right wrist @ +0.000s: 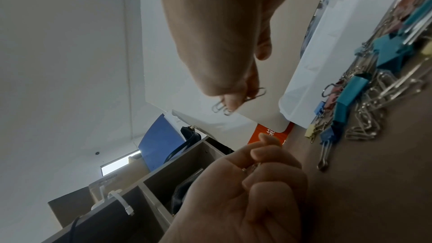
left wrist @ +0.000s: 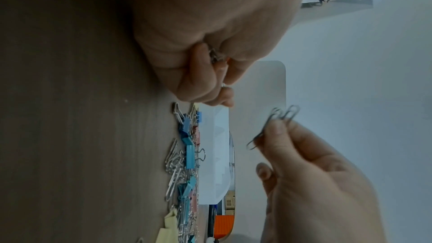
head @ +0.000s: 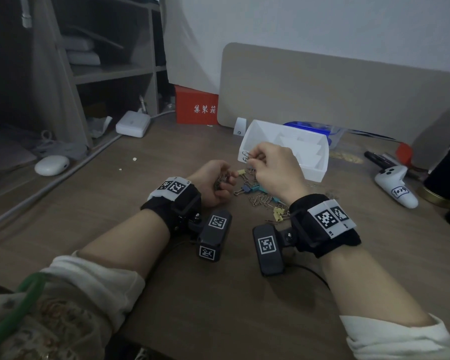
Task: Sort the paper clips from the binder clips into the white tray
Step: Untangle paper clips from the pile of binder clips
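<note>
In the head view, the right hand is covering part of the near-left corner of the white tray, so the compartment under it is not showing, and it is also lying over part of the mixed pile of clips on the wooden table. Its fingertips are pinching a few paper clips in front of the tray's left wall. The left hand is resting curled on the table just left of the pile, with metal clips glinting inside the fist; how many it is holding cannot be told.

In the left wrist view, the left hand is filling the upper frame, its fingers closing round a small cluster of wire that is mostly hidden. The right hand is gripping several paper clips between thumb and fingers, clear of the table. Blue, pink and yellow binder clips are lying tangled with loose paper clips beside the tray.

In the right wrist view, the right hand is pinching the paper clips at its fingertips, blurred. The left hand is sitting fisted below, clips barely peeking out. The pile is running off the right edge.
</note>
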The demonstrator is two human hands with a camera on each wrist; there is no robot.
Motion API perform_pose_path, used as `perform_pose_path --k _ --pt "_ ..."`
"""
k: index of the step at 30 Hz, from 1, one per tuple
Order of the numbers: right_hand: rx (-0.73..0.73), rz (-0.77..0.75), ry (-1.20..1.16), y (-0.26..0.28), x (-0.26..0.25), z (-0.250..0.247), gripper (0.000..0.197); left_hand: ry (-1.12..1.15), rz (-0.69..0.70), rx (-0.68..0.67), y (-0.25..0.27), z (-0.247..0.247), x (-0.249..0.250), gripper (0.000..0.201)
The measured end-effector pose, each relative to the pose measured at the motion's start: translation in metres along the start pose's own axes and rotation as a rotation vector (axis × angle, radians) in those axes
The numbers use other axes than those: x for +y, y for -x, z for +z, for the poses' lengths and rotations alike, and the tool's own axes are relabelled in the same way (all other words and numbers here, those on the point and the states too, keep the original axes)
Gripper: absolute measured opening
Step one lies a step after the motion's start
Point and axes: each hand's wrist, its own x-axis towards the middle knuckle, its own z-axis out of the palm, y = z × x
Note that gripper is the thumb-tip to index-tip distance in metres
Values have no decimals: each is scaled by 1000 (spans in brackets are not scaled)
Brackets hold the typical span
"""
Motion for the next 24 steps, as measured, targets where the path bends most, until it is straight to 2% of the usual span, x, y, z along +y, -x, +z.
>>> perform_pose_path --k 4,9,15,19,24 --pt "86 -38 -213 2 -9 -2 4 -84 -76 -58 2 4 -1 38" --pt "-62 12 -435 9 -18 0 5 -148 -75 -125 3 10 -4 40" --pt "-168 -5 -359 9 -12 6 1 -85 -33 -161 2 8 -2 35" --pt "-187 -35 -304 8 -5 9 5 -66 -27 -165 4 9 -3 38" --pt "-188 -23 -334 8 -2 11 9 -39 -48 -127 0 4 -3 30"
